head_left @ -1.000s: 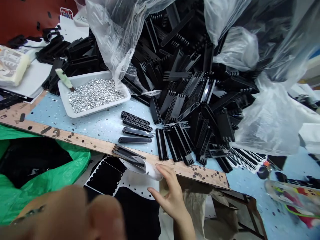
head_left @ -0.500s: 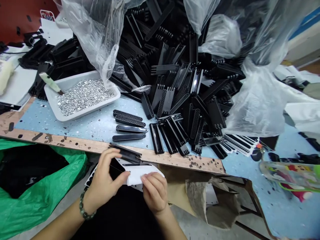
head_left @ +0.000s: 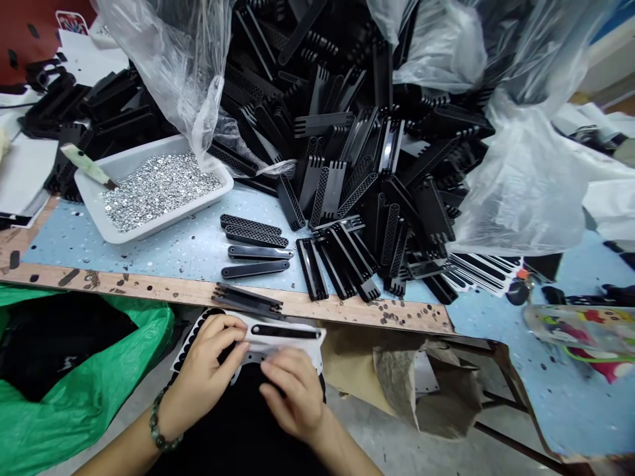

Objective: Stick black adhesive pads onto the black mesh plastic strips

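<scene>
Both hands work below the table's front edge, over my lap. My left hand (head_left: 208, 360), with a bead bracelet on its wrist, pinches a white backing sheet (head_left: 288, 334) that carries black oblong stickers. My right hand (head_left: 292, 390) presses its fingers on the lower edge of the same sheet. One long black sticker (head_left: 285, 330) shows on the sheet between the hands. A small stack of black plastic strips (head_left: 248, 299) lies on the wooden table edge just above the sheet.
Several black strips (head_left: 255, 244) lie in a row on the blue table. A large heap of black comb-like parts (head_left: 357, 145) spills from clear plastic bags (head_left: 516, 185). A white tray (head_left: 94, 205) holds silver sequins. A green bag (head_left: 89, 377) sits at the left.
The sheet has been flattened out and turned, so a long black sticker now faces up. Both hands have shifted slightly lower along it. The camera view drifted left.
</scene>
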`<state>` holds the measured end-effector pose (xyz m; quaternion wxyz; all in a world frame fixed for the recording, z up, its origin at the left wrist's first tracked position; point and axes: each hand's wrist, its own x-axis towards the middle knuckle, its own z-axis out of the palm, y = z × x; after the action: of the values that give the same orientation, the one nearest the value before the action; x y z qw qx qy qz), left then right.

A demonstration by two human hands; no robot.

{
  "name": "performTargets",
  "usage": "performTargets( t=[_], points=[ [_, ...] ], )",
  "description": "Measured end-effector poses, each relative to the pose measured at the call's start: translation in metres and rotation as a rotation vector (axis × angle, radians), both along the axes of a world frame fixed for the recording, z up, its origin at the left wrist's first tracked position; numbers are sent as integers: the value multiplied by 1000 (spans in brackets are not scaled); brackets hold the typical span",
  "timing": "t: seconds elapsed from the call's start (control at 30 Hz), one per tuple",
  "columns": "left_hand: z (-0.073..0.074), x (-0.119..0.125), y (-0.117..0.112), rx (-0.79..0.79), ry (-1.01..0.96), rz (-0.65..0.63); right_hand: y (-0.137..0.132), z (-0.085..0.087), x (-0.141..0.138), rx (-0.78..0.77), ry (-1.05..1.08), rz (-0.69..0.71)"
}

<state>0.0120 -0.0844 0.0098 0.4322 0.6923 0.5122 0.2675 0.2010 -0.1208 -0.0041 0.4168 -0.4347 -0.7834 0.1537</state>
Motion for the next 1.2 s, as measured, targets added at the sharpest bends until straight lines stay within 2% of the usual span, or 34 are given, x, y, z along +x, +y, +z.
performTargets(
  t=[0.07, 0.1, 0.23, 0.33, 0.43, 0.53, 0.6, 0.67, 0.73, 0.83, 0.93, 1.0, 1.07, 1.13, 1.2],
  points=[
    [-3, -2, -1, 45, -12, -38, 8, 6, -3, -45, -13, -123],
    [-4, -3, -1, 78, -20, -57, 13, 8, -5, -70, -36, -142],
    [-8, -5, 1, 281, -21, -131, 27, 10, -8, -233, 4, 7],
    [-9, -5, 3, 403, 17, -235, 31, 11, -4, -377, 147, -31],
    [-9, -6, 6, 377, 14, -289, 33, 13, 5, -402, 179, -16],
    [-8, -4, 10, 286, -37, -233, 35, 13, 11, -319, 77, 79],
    [-6, -2, 13, 254, -65, -212, 34, 13, 11, -288, 46, 83],
    [-4, 0, 16, 234, -84, -205, 32, 12, 8, -330, 95, 77],
    [-1, 2, 18, 225, -81, -201, 31, 10, 4, -438, 200, 71],
    [2, 2, 20, 216, -40, -235, 34, 7, 6, -630, 389, -50],
    [3, 1, 21, 196, 6, -256, 45, 10, 24, -730, 729, -307],
    [4, 0, 22, 169, 26, -287, 57, 18, 44, -687, 971, -423],
    [7, 1, 23, 114, 0, -350, 70, 31, 64, -552, 1067, -452],
    [11, 1, 25, 44, -71, -392, 83, 43, 75, -428, 980, -436],
    [14, 0, 30, 12, -152, -351, 97, 50, 75, -388, 757, -382]
  ],
)
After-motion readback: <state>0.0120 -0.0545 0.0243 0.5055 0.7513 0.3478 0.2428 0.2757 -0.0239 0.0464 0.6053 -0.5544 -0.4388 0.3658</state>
